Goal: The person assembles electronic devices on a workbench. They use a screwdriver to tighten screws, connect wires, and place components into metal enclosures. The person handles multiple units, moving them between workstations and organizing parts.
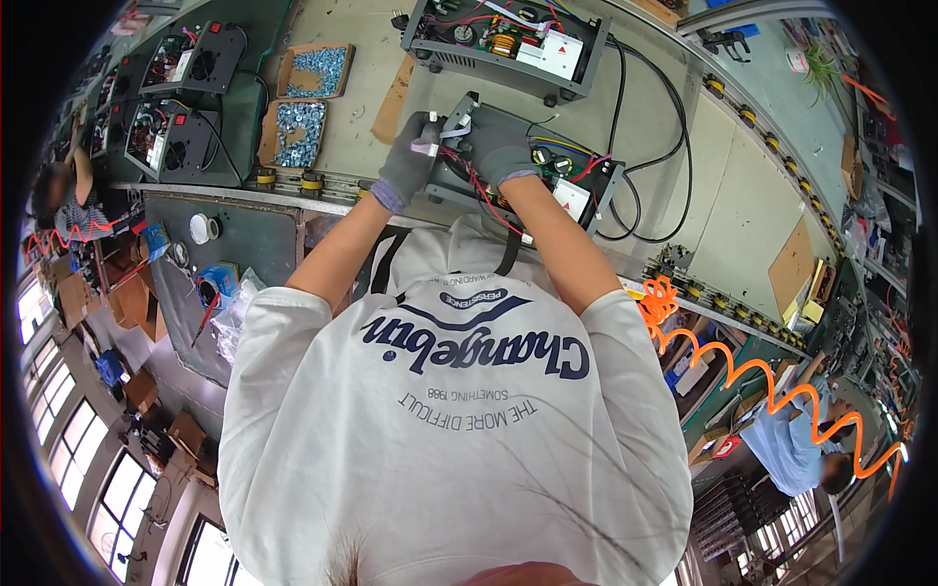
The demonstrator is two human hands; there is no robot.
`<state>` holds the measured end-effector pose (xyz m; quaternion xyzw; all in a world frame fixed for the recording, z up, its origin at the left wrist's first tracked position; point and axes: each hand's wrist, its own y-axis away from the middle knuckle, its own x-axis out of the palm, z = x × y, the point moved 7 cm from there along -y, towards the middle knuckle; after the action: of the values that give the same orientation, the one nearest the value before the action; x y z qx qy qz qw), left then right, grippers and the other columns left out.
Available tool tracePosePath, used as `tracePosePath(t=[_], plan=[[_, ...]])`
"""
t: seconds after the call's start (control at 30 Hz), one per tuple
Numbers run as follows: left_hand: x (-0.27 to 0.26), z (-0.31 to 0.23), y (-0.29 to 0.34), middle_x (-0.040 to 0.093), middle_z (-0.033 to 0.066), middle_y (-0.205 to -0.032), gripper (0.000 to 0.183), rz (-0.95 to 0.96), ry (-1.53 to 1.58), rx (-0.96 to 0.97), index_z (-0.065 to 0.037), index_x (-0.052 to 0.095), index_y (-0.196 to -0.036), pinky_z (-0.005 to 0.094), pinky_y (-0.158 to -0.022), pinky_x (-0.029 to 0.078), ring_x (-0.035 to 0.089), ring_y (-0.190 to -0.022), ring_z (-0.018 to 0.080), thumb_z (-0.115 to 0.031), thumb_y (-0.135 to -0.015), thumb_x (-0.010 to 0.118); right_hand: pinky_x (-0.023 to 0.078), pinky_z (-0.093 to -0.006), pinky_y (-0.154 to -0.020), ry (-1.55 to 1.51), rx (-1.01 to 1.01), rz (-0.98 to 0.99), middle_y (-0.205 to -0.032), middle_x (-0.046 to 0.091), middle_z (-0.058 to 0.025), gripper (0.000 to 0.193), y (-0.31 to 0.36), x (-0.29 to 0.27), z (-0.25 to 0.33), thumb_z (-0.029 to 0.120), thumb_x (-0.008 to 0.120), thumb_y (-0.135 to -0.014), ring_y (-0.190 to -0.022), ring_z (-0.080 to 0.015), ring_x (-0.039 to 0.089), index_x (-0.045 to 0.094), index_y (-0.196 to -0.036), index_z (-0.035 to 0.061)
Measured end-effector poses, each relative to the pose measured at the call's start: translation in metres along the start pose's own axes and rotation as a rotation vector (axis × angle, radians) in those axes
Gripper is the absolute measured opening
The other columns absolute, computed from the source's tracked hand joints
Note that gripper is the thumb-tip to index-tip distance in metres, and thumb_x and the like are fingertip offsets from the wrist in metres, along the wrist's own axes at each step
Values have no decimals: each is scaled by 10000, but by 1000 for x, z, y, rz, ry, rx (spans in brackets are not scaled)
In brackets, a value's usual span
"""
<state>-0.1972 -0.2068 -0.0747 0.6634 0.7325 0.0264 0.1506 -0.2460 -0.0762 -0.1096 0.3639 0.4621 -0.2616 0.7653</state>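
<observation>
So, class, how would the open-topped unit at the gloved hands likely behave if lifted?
The unit would probably stay stiff, given its boxy frame. Its red wires would likely dangle, being thin and loose-ended; exposed parts may be fragile.

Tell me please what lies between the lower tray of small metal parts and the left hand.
In the head view, a flat tan strip lies between the tray and the gloved left hand.

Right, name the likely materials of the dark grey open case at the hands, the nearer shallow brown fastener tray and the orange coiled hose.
Dark grey case: probably sheet metal with a matte coating, judging by its thin, straight walls. Brown tray: likely dull cardboard, from its plain tan sides. Orange hose: seemingly smooth plastic, given its bright, even coils.
</observation>
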Motion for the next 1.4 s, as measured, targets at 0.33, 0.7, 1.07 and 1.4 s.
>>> tracePosePath(t=[0.33,0.7,1.07,1.4], plan=[[-10,3,3,639,95,-1025,479,75,8,-58,-11,580,-1222,295,-863,474,587,-932,149,-427,-1067,401,512,-439,-897,-103,-14,-113,-1164,651,-98,250,35,-59,9,196,581,-902,-1094,-302,624,687,-1128,196],[-13,7,7,519,20,-860,334,-17,321,64,-29,516,-1094,297,-767,463,515,-799,123,-356,-1031,510,526,-355,-846,-791,-267,-200,-1091,684,-69,221,81,-48,1,188,564,-945,-997,-257,650,703,-1116,180],[-13,4,6,509,-30,-832,294,-109,238,64,-12,618,-1211,238,-692,404,476,-759,84,-157,-956,599,523,-468,-810,-387,134,-182,-1063,695,-157,315,49,-72,-7,299,545,-970,-1004,-363,661,625,-1218,121],[-15,36,-3,599,24,-915,309,-175,541,-70,-17,635,-1200,248,-744,455,542,-801,98,-241,-1031,504,539,-449,-761,33,19,-126,-944,712,-78,195,21,-11,4,246,558,-912,-943,-278,684,725,-978,171]])
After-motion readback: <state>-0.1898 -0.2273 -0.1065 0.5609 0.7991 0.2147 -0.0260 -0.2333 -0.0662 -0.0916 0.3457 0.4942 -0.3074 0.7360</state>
